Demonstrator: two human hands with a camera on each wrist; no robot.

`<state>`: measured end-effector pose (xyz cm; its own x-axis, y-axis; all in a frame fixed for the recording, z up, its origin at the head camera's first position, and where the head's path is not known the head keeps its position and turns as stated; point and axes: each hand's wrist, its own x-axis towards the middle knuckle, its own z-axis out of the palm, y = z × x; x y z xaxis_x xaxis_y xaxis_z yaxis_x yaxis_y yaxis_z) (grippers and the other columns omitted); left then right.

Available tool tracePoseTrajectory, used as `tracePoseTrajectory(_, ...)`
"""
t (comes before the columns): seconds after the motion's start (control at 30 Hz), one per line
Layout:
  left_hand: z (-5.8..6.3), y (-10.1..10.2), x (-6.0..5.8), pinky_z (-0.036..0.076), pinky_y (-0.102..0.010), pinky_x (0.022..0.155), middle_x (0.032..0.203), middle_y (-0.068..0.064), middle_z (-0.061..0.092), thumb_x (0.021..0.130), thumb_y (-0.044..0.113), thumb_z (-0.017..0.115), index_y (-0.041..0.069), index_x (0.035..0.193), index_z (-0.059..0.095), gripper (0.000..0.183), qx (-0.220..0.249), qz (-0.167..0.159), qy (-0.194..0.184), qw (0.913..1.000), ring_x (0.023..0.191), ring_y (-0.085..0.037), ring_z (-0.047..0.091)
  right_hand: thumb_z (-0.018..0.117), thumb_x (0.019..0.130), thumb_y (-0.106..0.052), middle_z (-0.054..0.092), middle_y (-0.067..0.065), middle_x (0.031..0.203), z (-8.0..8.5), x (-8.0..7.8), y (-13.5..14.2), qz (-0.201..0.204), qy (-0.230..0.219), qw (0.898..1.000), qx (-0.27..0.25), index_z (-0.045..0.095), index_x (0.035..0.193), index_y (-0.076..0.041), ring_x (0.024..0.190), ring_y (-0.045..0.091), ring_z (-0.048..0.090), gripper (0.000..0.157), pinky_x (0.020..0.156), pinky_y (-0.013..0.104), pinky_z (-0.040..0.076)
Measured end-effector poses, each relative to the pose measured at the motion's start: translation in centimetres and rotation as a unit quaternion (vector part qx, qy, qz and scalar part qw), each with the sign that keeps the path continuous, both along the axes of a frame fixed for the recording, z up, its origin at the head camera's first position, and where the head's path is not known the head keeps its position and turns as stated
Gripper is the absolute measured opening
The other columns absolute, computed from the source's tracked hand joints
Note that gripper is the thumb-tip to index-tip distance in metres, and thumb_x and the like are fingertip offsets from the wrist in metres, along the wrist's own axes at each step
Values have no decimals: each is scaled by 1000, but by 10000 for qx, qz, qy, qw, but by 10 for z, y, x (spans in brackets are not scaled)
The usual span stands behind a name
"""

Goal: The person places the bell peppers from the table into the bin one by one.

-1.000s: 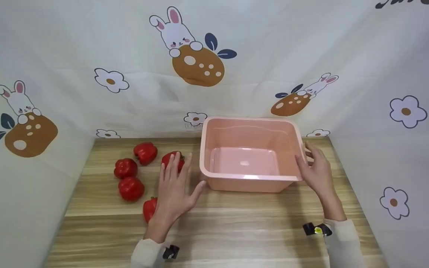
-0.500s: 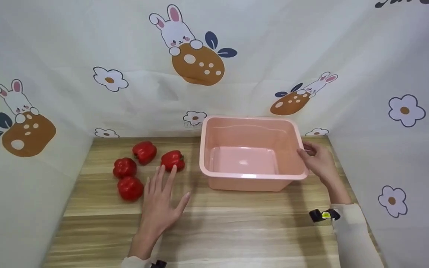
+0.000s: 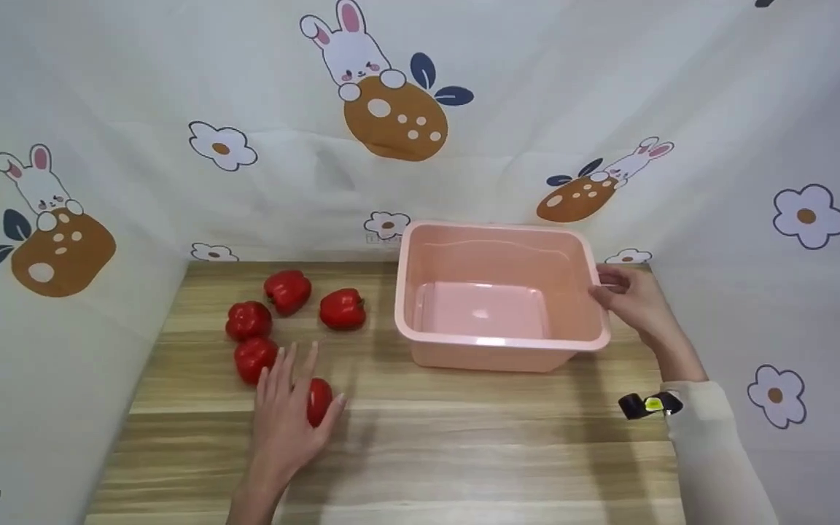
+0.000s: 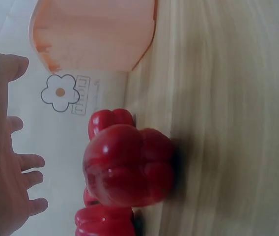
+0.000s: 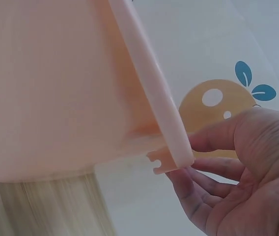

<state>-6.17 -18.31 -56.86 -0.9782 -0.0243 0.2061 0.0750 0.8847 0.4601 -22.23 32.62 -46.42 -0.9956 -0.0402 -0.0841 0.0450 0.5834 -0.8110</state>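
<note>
With fingers spread, my left hand (image 3: pixel 285 426) hovers over the nearest red bell pepper (image 3: pixel 320 402), partly hiding it in the head view. In the left wrist view that hand's fingers stand apart from a large red bell pepper (image 4: pixel 127 167), with nothing held. A pink plastic basin (image 3: pixel 500 341) stands at the back right of the wooden table. My right hand (image 3: pixel 635 302) pinches its right rim; in the right wrist view the thumb lies on one side of the rim (image 5: pixel 154 93) and fingers curl beneath it.
Several more red bell peppers lie on the left: one near the basin (image 3: pixel 343 310), one at the back (image 3: pixel 288 292), and two touching at the left (image 3: pixel 249 321). A white printed cloth (image 3: pixel 303 189) walls in the table (image 3: pixel 464 437) at the back and sides.
My left hand has drawn back from the pepper near the basin to above the nearest one. My right hand has gone from touching the basin's rim to pinching it.
</note>
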Motion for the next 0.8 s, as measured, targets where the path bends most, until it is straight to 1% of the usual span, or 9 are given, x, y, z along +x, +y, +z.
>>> tracePoseTrajectory(0.17, -6, -11, 9, 24, -73, 125, 165, -25, 40, 92, 42, 78, 14, 163, 39, 85, 66, 146, 68, 9998, 156, -47, 31, 66, 102, -13, 64, 33, 139, 0, -2, 3, -28, -225, 9997, -99, 50, 150, 9, 125, 42, 68, 56, 83, 18, 62)
tracePoseTrajectory(0.3, -13, -14, 8, 33, -74, 119, 161, -24, 44, 91, 40, 80, 12, 159, 44, 82, 135, 162, 135, 9997, 151, -45, 39, 67, 102, -13, 63, 32, 141, 3, -7, 6, -57, -325, 9993, -201, 49, 151, 8, 126, 39, 68, 57, 86, 19, 62)
tracePoseTrajectory(0.4, -20, -15, 10, 40, -75, 114, 159, -23, 46, 88, 38, 84, 15, 158, 45, 83, 367, 156, 189, 9990, 146, -44, 45, 66, 101, -12, 63, 32, 141, 2, -11, 6, -44, -381, 9990, -242, 49, 151, 8, 121, 33, 70, 56, 85, 20, 63)
tracePoseTrajectory(0.5, -30, -13, 13, 45, -75, 110, 162, -22, 42, 85, 35, 88, 18, 160, 44, 89, 741, 221, 143, 9969, 146, -46, 45, 66, 100, -10, 63, 33, 140, 3, -12, 7, -24, -401, 9989, -253, 49, 151, 9, 114, 23, 72, 57, 83, 19, 63)
tracePoseTrajectory(0.6, -41, -10, 17, 44, -75, 111, 167, -21, 34, 83, 34, 91, 19, 160, 43, 92, 1079, 387, -85, 9934, 149, -48, 41, 66, 100, -9, 63, 35, 139, 4, -12, 7, 13, -362, 9990, -251, 48, 151, 11, 111, 21, 72, 57, 82, 19, 63)
tracePoseTrajectory(0.7, -51, -8, 19, 41, -75, 114, 170, -21, 27, 84, 34, 90, 19, 161, 40, 93, 1219, 586, -364, 9901, 151, -50, 37, 66, 99, -7, 63, 35, 138, 3, -11, 7, 15, -303, 9991, -293, 49, 150, 11, 111, 25, 72, 56, 81, 19, 63)
tracePoseTrajectory(0.73, -54, -8, 19, 40, -76, 115, 170, -22, 26, 84, 34, 90, 18, 161, 40, 93, 1250, 644, -404, 9892, 151, -50, 36, 66, 99, -6, 63, 36, 138, 3, -10, 6, 20, -283, 9991, -302, 49, 150, 12, 111, 26, 72, 56, 81, 19, 63)
tracePoseTrajectory(0.8, -59, -10, 20, 39, -76, 116, 170, -22, 26, 83, 32, 90, 17, 161, 41, 93, 1365, 725, -367, 9873, 152, -50, 36, 66, 99, -5, 63, 37, 137, 1, -9, 4, 19, -236, 9991, -344, 49, 149, 12, 110, 26, 73, 56, 81, 18, 62)
